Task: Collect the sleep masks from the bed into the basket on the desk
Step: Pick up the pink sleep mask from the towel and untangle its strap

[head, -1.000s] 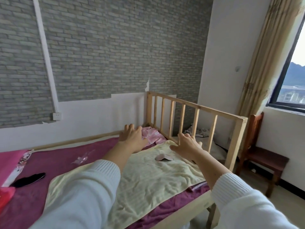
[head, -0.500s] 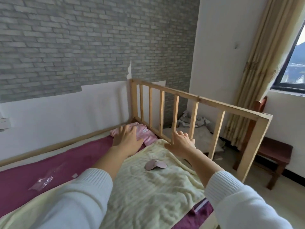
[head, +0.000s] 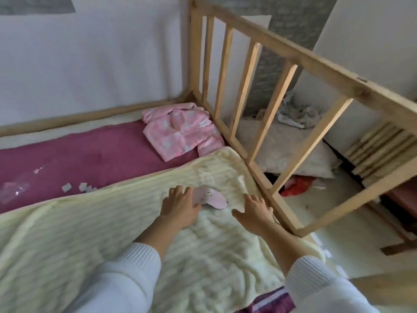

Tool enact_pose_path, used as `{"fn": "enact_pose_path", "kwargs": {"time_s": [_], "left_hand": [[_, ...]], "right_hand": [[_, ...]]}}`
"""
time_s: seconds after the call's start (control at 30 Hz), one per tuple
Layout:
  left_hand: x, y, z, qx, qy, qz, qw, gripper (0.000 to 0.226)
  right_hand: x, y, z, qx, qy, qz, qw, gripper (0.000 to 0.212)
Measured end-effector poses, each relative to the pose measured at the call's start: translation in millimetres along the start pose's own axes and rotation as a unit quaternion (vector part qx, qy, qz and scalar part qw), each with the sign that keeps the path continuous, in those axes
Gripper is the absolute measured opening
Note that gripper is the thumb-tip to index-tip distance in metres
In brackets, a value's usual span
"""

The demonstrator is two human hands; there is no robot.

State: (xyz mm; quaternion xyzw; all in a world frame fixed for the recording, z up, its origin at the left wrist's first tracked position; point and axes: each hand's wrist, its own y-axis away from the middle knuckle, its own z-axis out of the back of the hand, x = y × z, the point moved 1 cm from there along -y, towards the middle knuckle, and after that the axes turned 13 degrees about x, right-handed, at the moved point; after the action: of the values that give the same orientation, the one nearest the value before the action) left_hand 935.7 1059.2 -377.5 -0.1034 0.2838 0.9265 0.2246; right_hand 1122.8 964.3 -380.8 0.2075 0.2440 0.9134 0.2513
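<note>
Fingers (head: pixel 180 192) of the left hand (head: pixel 180 206) are spread and gripping nothing; their tips touch or overlap the near-left edge of the pink sleep mask (head: pixel 211 197). The right hand (head: pixel 253 211) hovers just right of the mask, fingers likewise splayed and empty, between the mask and the wooden bed rail (head: pixel 266 132).

The mask lies flat on the cream blanket (head: pixel 112 233), near the blanket's far corner and close to the rail. Its long axis runs from the left hand toward the rail, slightly down and to the right, with the printed face up. No strap is discernible.

Assessment: both hands flank the mask along its length, apparently so that either can pinch an end; the left is better placed. A pink garment (head: pixel 180 132) lies beyond the mask in the bed's corner, well apart from it. The basket and the counter are not in view.
</note>
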Motion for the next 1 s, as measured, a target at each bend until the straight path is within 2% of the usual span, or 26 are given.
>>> {"fn": "enact_pose_path", "kwargs": {"time_s": [0.23,0.37,0.47,0.63,0.73,0.83,0.93,1.0], "left_hand": [[41,-84,-97,0.08,0.022,0.04,0.996,0.051],[55,-137,-143,0.066,0.014,0.002,0.998,0.043],[58,-175,-173,0.056,0.005,-0.051,0.997,0.041],[65,-218,-200,0.009,0.006,-0.089,0.996,0.047],[73,-229,-201,-0.012,-0.032,-0.104,0.994,0.045],[73,-223,-192,-0.016,-0.024,-0.118,0.993,0.049],[61,-214,-165,-0.03,0.022,-0.135,0.99,0.05],[49,-186,-137,-0.024,0.112,-0.124,0.986,0.047]], "right_hand": [[-32,-106,-86,0.082,-0.007,-0.018,0.996,0.062],[-44,-159,-128,0.09,-0.01,-0.01,0.996,0.064],[-50,-196,-148,0.054,0.002,0.016,0.998,0.065],[-46,-243,-168,-0.004,-0.011,0.027,1.0,0.067],[-43,-256,-171,-0.027,-0.022,0.038,0.999,0.052],[-41,-251,-163,-0.063,-0.061,0.049,0.995,0.045],[-33,-239,-136,-0.098,-0.116,0.096,0.984,0.041],[-23,-211,-110,-0.118,-0.19,0.14,0.965,0.034]]}}
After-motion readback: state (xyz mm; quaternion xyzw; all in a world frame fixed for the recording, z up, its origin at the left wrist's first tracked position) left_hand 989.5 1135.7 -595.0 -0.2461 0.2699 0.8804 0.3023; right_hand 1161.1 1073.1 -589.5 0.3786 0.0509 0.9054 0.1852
